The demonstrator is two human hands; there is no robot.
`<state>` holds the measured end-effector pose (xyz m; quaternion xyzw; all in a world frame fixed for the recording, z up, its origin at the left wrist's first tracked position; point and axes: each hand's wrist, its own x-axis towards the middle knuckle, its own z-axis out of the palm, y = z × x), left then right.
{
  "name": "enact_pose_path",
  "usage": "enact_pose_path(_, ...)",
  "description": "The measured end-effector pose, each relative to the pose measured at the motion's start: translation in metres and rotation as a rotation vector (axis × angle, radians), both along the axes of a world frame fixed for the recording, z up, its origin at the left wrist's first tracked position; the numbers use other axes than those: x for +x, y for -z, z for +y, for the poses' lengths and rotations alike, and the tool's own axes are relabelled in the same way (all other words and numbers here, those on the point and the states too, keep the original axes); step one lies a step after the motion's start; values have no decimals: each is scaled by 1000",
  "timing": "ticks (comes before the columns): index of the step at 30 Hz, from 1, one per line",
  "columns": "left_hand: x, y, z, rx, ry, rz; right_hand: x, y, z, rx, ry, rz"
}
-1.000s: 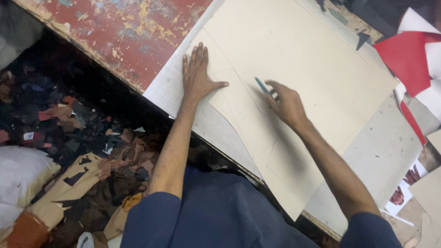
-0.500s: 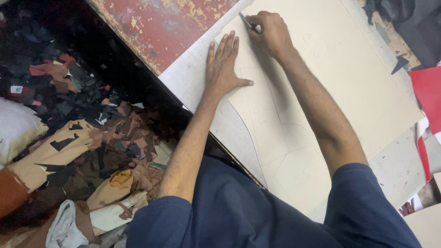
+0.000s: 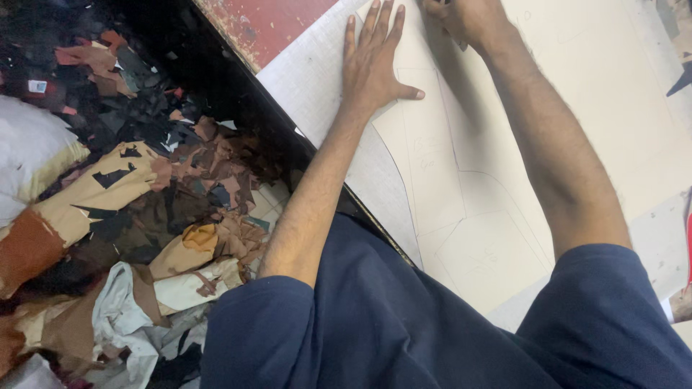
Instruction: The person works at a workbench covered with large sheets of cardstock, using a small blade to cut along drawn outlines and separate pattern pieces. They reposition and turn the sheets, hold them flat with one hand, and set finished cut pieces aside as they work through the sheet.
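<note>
One label is visible. A small white rectangular tag [image 3: 37,86] lies on the floor at the far left, among dark scraps of cut material. It carries a narrow red band along one edge; any print on it is too small to make out. It lies flat, slightly tilted, just above a bulging white sack [image 3: 29,155], which is plain and unprinted and sits against the left edge of the scene. No boxes, signs or screens are in view.
</note>
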<state>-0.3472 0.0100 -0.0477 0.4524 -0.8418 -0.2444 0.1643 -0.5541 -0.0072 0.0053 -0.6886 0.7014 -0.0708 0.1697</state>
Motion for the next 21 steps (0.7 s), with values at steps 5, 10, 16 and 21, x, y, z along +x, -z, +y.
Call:
enact_pose_path(5,1,7,0,-25,7,55,-3,-1,20,34,37,-13)
enact_pose_path(10,-1,16,0,-76,-6,88,1,-10,47,3,68,-57)
enact_pose_path(16,-6,22,-1,-59,-15,72,3,-19,78,-43,49,-144)
enact_pose_path(21,-9,29,-3,-86,-21,78,7,-23,106,-163,-32,-142)
